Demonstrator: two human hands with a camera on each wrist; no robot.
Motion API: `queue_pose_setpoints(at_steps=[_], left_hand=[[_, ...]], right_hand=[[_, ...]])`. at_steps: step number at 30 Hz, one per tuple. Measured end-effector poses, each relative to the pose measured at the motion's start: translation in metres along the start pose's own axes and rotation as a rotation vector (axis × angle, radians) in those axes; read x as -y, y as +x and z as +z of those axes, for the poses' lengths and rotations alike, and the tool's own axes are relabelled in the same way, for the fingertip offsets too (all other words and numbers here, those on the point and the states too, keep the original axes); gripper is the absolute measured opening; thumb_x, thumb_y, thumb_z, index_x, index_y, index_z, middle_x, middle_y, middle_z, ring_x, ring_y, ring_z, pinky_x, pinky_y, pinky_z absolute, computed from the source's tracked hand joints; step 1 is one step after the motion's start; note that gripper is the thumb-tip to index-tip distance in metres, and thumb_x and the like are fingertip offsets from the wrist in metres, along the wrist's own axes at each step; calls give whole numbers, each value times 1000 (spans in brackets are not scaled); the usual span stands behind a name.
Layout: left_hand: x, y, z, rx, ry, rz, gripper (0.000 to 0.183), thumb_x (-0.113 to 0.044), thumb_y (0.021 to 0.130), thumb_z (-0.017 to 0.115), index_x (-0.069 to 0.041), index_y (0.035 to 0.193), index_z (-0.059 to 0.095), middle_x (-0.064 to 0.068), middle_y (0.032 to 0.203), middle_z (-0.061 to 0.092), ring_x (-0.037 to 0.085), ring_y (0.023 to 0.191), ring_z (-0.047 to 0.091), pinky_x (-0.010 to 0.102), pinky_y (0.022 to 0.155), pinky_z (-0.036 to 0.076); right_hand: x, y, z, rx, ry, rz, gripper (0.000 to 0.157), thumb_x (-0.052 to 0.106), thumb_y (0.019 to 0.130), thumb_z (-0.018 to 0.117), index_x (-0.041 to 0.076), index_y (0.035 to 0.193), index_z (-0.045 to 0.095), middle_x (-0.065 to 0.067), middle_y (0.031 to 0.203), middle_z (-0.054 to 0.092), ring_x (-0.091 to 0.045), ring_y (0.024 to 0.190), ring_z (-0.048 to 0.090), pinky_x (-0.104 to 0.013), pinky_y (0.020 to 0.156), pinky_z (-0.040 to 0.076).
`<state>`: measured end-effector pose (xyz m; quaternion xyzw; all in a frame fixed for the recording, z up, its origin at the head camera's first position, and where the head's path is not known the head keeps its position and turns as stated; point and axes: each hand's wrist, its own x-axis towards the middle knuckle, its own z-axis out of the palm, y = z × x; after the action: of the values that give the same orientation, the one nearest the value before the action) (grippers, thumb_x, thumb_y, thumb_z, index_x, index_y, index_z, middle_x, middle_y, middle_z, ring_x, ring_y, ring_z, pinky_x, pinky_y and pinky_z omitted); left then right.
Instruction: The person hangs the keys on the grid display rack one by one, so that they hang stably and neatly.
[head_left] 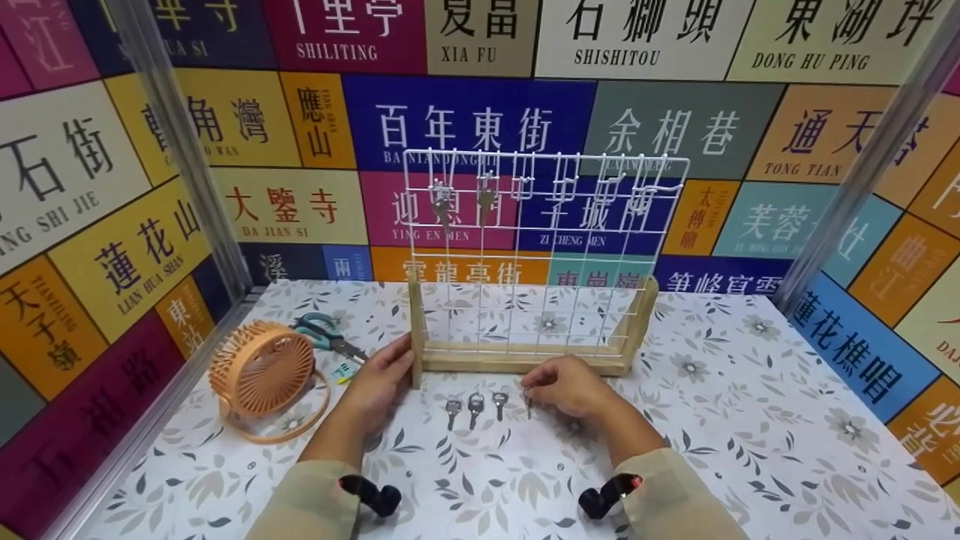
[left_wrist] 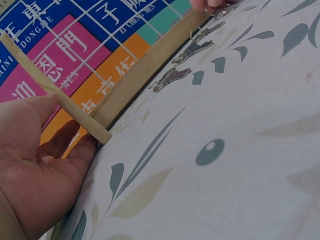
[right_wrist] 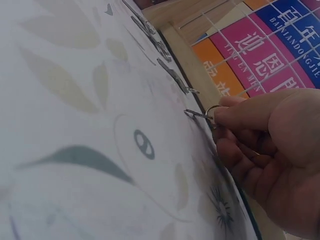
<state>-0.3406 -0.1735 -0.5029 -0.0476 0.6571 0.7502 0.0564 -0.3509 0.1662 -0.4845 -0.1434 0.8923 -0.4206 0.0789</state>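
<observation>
A white wire grid rack (head_left: 540, 319) on a wooden stand (head_left: 525, 362) stands upright before me. At its left end my left hand (head_left: 380, 382) holds the wooden side post (left_wrist: 75, 111), thumb on one side and fingers on the other. My right hand (head_left: 571, 386) pinches a key (right_wrist: 198, 114) by its ring, low over the tabletop in front of the stand. Left of it lie three more silver keys, a near one (head_left: 500, 403), a middle one (head_left: 475, 408) and a far one (head_left: 452, 409). Keys (head_left: 487, 199) also hang from hooks at the rack's upper left.
An orange fan (head_left: 262, 371) stands on the left of the flower-patterned table (head_left: 750, 420). Behind it lie teal-handled pliers (head_left: 321, 330), close to a small green and yellow item (head_left: 345, 373). Walls with colourful sign panels (head_left: 465, 112) enclose the table at the back and sides.
</observation>
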Motion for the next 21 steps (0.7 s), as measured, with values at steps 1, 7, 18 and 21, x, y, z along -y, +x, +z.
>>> queue_pose_setpoints(at_steps=[1, 7, 18, 21], left_hand=[[0, 0, 0, -3, -1, -7, 47, -24, 112, 57, -28, 158, 54, -6, 169, 47, 20, 160, 40, 41, 135, 32], [1, 0, 0, -11, -17, -13, 47, -23, 112, 58, -28, 158, 54, -6, 168, 47, 21, 159, 42, 41, 134, 33], [-3, -2, 0, -6, -4, -24, 45, -25, 112, 57, -32, 156, 55, -7, 167, 49, 20, 159, 42, 42, 134, 33], [-4, -4, 1, -11, -5, -28, 45, -24, 112, 57, -32, 156, 56, -7, 167, 49, 20, 159, 41, 41, 134, 33]], right_hand=[[2, 0, -2, -12, 1, 2, 14, 10, 93, 80, 12, 106, 84, 1, 99, 80, -12, 89, 67, -26, 80, 57], [26, -5, -19, -59, 81, -22, 18, 16, 95, 79, 12, 113, 82, -1, 106, 81, -15, 97, 73, -29, 89, 64], [95, -5, -81, -147, 242, -109, 24, 19, 95, 81, 11, 118, 80, -10, 112, 80, -23, 97, 75, -32, 89, 66], [116, -6, -94, -180, 265, -155, 25, 19, 95, 81, 10, 118, 79, -10, 111, 80, -22, 95, 75, -30, 88, 66]])
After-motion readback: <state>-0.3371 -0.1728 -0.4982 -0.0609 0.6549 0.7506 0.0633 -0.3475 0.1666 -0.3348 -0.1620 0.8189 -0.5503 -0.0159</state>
